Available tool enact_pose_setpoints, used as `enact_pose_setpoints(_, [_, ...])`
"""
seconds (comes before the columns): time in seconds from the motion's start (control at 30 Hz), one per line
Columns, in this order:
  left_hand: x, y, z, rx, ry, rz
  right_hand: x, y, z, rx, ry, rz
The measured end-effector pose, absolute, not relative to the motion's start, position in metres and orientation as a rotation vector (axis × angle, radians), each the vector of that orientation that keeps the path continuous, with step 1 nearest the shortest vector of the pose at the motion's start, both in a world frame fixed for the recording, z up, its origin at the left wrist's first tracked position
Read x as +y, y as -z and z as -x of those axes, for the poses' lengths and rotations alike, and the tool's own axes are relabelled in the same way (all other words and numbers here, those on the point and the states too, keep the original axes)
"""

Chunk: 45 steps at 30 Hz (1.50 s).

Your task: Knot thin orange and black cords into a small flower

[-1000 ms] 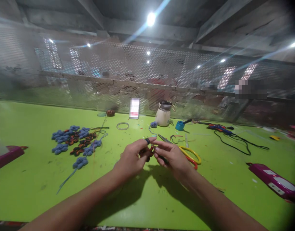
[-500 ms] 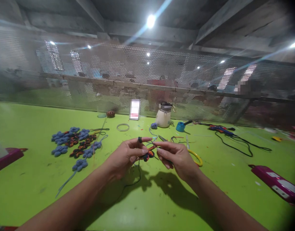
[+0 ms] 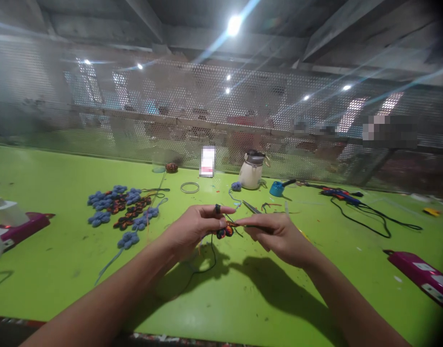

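Observation:
My left hand (image 3: 196,226) is closed, pinching a small crochet flower (image 3: 224,232) in dark, red and orange yarn between thumb and fingers. A black band (image 3: 217,208) sits on its outstretched index finger. Dark yarn (image 3: 213,258) trails from the flower down to the table. Close against the flower, my right hand (image 3: 275,231) is closed in a pinch on what looks like a slim crochet hook, mostly hidden by the fingers. Behind the right hand lie scissors (image 3: 251,207), their grey blades showing and the yellow handle largely covered.
Blue and dark-orange crochet flowers (image 3: 128,239) lie on the green table (image 3: 214,308) at left. Farther back are a ring (image 3: 189,188), a phone (image 3: 207,161), a jar (image 3: 251,171), a blue pot (image 3: 277,188) and a corded glue gun (image 3: 340,194). Purple power strips (image 3: 422,274) flank both sides.
The view has shifted slightly, so the table things appear farther right. My right hand has turned more palm-down beside the flower, and covers more of the scissors' yellow handle.

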<state>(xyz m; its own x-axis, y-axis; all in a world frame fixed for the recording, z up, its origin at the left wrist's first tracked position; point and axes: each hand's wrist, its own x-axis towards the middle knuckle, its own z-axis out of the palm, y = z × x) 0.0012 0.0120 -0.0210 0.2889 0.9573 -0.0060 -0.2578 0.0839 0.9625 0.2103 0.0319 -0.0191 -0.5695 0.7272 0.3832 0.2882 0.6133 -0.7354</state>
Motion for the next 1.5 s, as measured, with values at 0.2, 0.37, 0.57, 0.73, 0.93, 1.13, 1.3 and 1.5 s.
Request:
enact_pose_setpoints(0.2, [0.015, 0.024, 0.0, 0.861, -1.032, -1.167, 0.033, 0.014, -0.217, -2.386, -0.579, 0.689])
enact_pose_setpoints(0.37, [0.017, 0.028, 0.0, 0.875, -1.006, -1.212, 0.032, 0.01, -0.217, -2.52, -0.431, 0.667])
enact_pose_setpoints(0.57, [0.017, 0.03, -0.001, 0.894, -1.013, -1.3, 0.031, 0.011, -0.218, -2.581, -0.301, 0.75])
enact_pose_setpoints(0.73, [0.018, 0.033, -0.004, 0.933, -1.081, -1.411, 0.029, 0.017, -0.213, -2.537, -0.224, 0.834])
enact_pose_setpoints(0.93, [0.018, 0.042, -0.01, 1.196, -1.34, -2.002, 0.028, 0.032, -0.199, -2.405, -0.149, 0.945])
enact_pose_setpoints(1.13, [0.011, 0.052, -0.02, 1.282, -1.582, -2.282, 0.022, 0.049, -0.171, -1.692, -0.965, 0.993])
enact_pose_setpoints(1.3, [0.014, 0.048, -0.022, 1.109, -1.59, -1.549, 0.019, 0.058, -0.16, -1.328, -1.313, 0.863])
enact_pose_setpoints(1.5, [0.024, 0.036, -0.004, 0.832, -1.276, -1.156, 0.031, 0.054, -0.18, -1.828, -0.777, 0.769])
